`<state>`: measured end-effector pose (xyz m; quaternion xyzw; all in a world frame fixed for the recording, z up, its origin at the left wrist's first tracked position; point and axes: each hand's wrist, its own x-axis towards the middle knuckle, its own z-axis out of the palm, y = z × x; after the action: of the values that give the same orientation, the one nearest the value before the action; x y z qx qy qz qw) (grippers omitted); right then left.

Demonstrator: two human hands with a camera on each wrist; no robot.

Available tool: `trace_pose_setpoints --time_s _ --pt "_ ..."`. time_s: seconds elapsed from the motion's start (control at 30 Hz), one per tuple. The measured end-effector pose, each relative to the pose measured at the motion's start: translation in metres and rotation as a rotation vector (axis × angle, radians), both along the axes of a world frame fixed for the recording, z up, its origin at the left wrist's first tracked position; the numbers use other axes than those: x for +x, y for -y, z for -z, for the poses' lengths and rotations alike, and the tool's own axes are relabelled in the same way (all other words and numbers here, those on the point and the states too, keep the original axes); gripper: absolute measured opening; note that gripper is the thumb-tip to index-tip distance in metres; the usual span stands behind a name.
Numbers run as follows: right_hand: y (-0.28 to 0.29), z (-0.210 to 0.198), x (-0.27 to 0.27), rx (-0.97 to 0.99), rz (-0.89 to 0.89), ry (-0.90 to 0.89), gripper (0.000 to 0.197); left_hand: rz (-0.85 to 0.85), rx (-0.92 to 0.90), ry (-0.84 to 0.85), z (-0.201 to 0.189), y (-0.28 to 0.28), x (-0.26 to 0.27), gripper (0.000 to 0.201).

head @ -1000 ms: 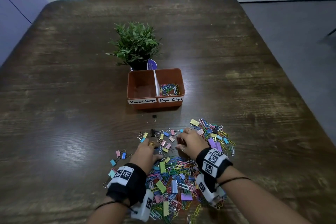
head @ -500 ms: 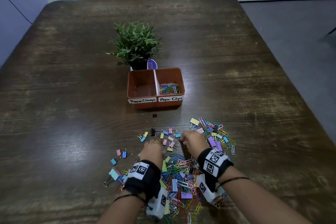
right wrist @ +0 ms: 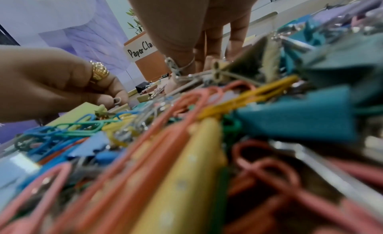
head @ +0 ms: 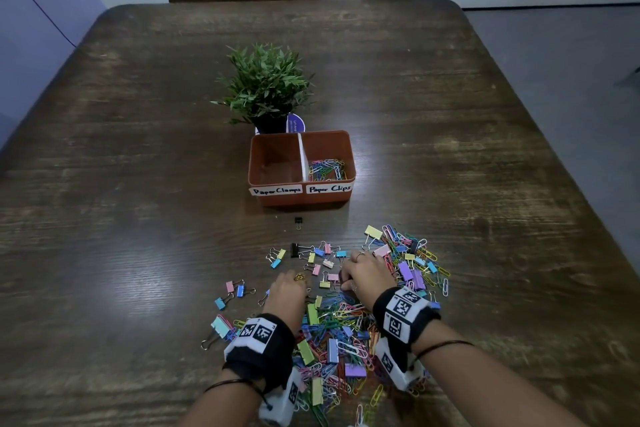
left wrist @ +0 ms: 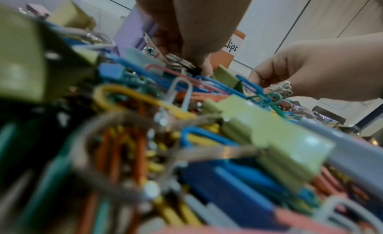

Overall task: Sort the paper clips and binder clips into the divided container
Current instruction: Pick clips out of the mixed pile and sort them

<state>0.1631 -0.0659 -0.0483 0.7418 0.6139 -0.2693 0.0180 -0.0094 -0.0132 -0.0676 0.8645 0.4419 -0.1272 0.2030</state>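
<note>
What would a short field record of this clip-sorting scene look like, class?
Container: orange divided container, labels "Paper Clamps" and "Paper Clips"
Left compartment: nothing visible inside
Right compartment: paper clips
Loose pile: mixed clips on table
Left hand: on the pile, fingers curled
Right hand: on the pile, fingers curled
Behind container: potted plant
</note>
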Motion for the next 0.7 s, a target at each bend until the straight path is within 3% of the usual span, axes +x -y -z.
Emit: trace_pose_setpoints --time_s 0.17,0.37,0.5,0.7 --pt "0.007 -0.002 -0.004 0.01 0.031 -0.024 0.004 -0.078 -0.029 0.079 -0.002 0.0 -0.006 0.027" --pt "0.018 -0.014 0.0 -0.006 0.176 -0.266 0.03 -0.101 -0.098 0.208 0.001 -0.002 -0.005 0.013" --pt "0.018 -0.01 -0.003 -0.011 0.177 -0.326 0.024 -0.102 -0.023 0.294 0.003 -0.005 -0.005 0.017" --pt "0.01 -0.001 -0.019 -0.031 0.064 -0.221 0.032 -0.22 -0.168 0.431 -0.01 -0.015 -0.007 0.017"
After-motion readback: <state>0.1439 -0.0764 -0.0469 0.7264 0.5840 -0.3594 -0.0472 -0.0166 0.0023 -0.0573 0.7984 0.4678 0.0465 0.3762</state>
